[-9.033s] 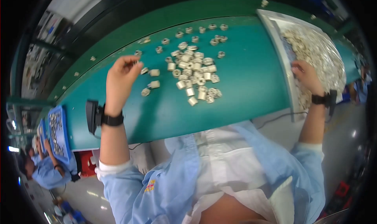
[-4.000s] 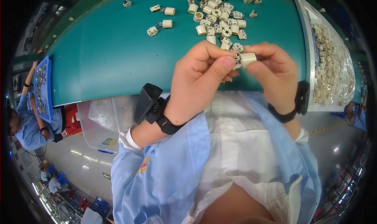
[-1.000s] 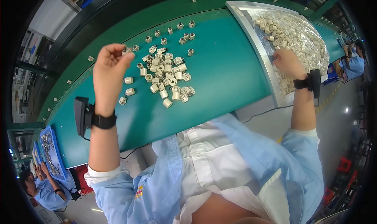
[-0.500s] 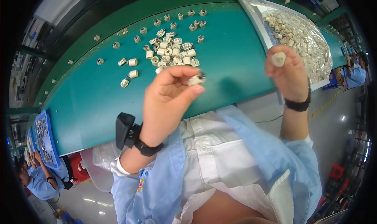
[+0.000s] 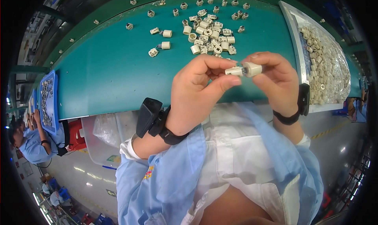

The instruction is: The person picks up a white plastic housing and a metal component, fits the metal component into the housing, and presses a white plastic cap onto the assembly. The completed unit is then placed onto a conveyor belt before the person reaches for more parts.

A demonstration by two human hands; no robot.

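Over the near side of the green work surface, my left hand (image 5: pixel 199 89) pinches a small white plastic fitting (image 5: pixel 234 71) between thumb and fingers. My right hand (image 5: pixel 277 79) grips a cream cylindrical cap (image 5: pixel 253 69) by its outer end. The two parts meet end to end, with a dark piece showing where they join; whether they are locked together I cannot tell. Just beyond my hands lies a pile of similar cream caps and white fittings (image 5: pixel 210 32). Left of the pile are a few loose caps (image 5: pixel 165 45) with fittings beside them.
Small dark-and-white parts (image 5: pixel 200 2) stand spaced along the far edge. At the right is a framed tray (image 5: pixel 294 32) with a plastic-lined heap of cream caps (image 5: pixel 317 63). A blue tray (image 5: pixel 56 103) of small parts sits far left, where another person (image 5: pixel 35 144) works.
My right hand has come left from beside the framed tray, bringing the cap against the fitting in my left hand. The view has shifted, so the pile appears further right.
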